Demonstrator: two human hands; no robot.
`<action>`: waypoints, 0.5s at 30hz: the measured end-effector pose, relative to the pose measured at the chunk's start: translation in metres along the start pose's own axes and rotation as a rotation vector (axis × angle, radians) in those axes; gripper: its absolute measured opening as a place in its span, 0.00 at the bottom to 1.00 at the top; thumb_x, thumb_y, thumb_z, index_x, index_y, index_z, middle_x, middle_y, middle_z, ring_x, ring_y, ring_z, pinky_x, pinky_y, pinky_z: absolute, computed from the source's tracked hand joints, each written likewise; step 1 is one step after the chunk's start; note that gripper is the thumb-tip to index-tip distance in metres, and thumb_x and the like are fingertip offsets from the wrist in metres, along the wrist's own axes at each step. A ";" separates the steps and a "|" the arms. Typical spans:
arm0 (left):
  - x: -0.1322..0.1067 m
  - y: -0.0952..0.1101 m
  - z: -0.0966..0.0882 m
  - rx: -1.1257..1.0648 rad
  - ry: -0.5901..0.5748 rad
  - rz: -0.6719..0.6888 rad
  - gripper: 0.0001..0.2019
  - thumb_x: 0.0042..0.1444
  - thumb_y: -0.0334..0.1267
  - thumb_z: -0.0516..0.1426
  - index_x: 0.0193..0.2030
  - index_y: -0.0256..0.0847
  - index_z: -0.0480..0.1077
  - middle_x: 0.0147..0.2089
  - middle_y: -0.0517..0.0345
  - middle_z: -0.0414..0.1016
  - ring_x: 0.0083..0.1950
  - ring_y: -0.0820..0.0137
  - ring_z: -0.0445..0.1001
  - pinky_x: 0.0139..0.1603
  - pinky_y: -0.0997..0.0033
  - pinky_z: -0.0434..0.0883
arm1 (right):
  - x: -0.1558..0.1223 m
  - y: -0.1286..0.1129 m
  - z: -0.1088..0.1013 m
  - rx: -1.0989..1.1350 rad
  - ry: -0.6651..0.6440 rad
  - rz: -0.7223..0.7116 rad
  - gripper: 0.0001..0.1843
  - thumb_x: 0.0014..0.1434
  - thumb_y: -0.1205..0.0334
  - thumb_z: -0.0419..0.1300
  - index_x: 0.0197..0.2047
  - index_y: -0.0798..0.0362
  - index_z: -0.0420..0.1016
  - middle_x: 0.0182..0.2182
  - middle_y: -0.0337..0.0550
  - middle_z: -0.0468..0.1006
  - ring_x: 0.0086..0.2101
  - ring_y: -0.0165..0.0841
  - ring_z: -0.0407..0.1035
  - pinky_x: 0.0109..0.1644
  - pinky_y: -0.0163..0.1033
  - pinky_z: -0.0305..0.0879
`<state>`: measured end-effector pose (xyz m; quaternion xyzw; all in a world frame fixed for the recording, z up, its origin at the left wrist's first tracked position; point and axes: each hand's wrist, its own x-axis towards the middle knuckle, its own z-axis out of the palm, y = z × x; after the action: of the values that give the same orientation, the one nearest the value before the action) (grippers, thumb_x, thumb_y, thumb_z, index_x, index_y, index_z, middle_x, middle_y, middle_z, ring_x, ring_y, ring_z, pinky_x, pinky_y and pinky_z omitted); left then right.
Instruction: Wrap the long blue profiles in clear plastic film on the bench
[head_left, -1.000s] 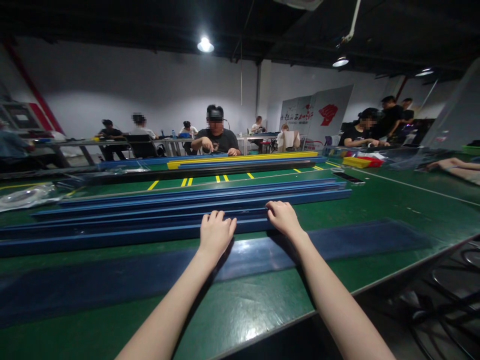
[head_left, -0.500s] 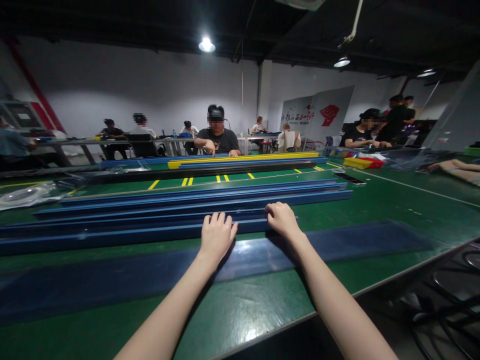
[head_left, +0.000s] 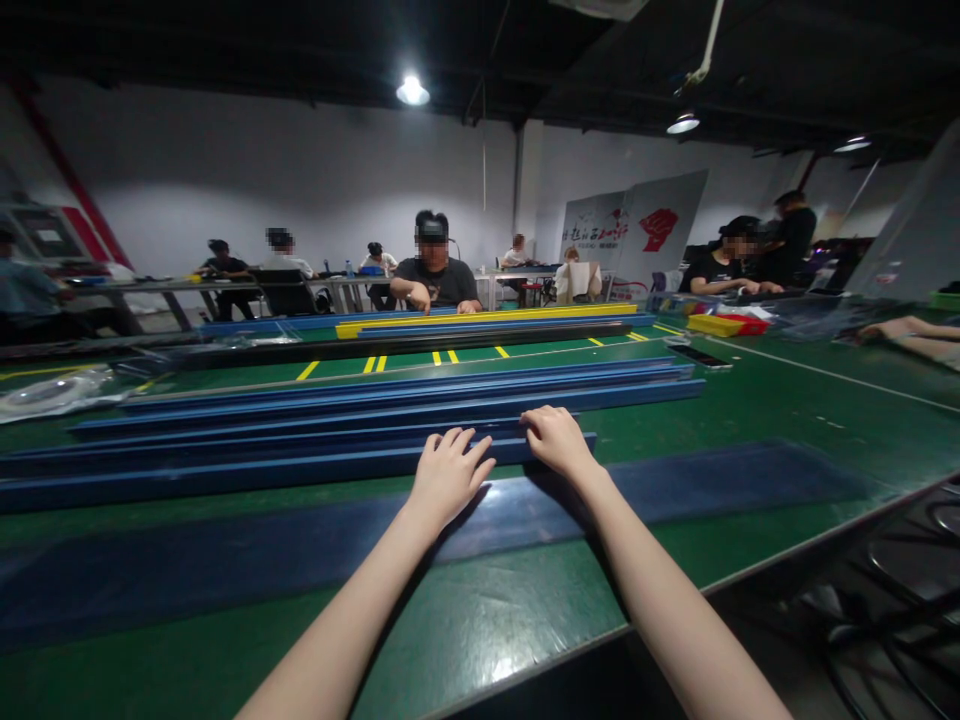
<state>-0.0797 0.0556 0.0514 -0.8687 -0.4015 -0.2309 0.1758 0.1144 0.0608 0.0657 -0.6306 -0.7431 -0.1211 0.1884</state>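
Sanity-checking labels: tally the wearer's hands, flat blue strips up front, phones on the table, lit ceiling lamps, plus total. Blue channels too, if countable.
Hands: 2
Flat strip: 1
Phone: 1
Lit lamps: 3
Total: 7
Blue channels left out: their edges overlap, no sure count.

The one camera here rides on the wearer's head, by the near edge of that green table [head_left: 510, 600]. It faces forward and down across the table, from close behind the left hand [head_left: 450, 474] and right hand [head_left: 557, 441], yet wide enough to catch the wall [head_left: 247, 170] beyond the table and the dark ceiling [head_left: 225, 45] above it.
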 end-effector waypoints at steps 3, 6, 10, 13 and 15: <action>0.003 0.000 -0.006 0.006 0.040 -0.080 0.14 0.59 0.43 0.47 0.42 0.46 0.73 0.46 0.54 0.73 0.50 0.61 0.66 0.47 0.58 0.59 | 0.000 0.001 -0.002 -0.026 0.008 0.043 0.12 0.54 0.69 0.49 0.35 0.52 0.73 0.35 0.41 0.77 0.39 0.32 0.66 0.41 0.35 0.51; 0.004 -0.003 -0.010 0.061 0.063 -0.181 0.18 0.60 0.42 0.46 0.31 0.42 0.75 0.39 0.51 0.75 0.45 0.61 0.68 0.44 0.58 0.60 | 0.000 0.003 -0.004 -0.066 0.009 0.117 0.12 0.54 0.68 0.48 0.35 0.52 0.73 0.35 0.42 0.77 0.38 0.33 0.67 0.40 0.36 0.51; 0.002 -0.008 -0.012 0.127 0.105 -0.267 0.19 0.60 0.41 0.45 0.27 0.39 0.74 0.34 0.49 0.74 0.40 0.60 0.68 0.41 0.58 0.60 | -0.001 0.003 -0.007 -0.104 0.003 0.192 0.14 0.55 0.68 0.47 0.35 0.52 0.73 0.35 0.44 0.77 0.37 0.33 0.67 0.38 0.36 0.52; 0.000 -0.008 -0.011 0.129 0.122 -0.244 0.18 0.59 0.40 0.46 0.28 0.38 0.74 0.34 0.48 0.73 0.40 0.60 0.68 0.42 0.57 0.60 | -0.001 0.002 -0.009 -0.112 -0.011 0.217 0.14 0.55 0.67 0.47 0.35 0.52 0.74 0.34 0.45 0.76 0.36 0.34 0.68 0.37 0.36 0.53; -0.001 -0.006 -0.011 0.126 0.124 -0.214 0.16 0.58 0.39 0.47 0.29 0.37 0.73 0.34 0.47 0.73 0.40 0.59 0.68 0.42 0.57 0.60 | -0.001 0.001 -0.009 -0.112 -0.020 0.209 0.14 0.55 0.67 0.47 0.34 0.52 0.74 0.33 0.45 0.76 0.36 0.33 0.68 0.37 0.35 0.54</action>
<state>-0.0879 0.0537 0.0606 -0.7922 -0.4939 -0.2761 0.2287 0.1169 0.0567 0.0731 -0.7154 -0.6672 -0.1357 0.1571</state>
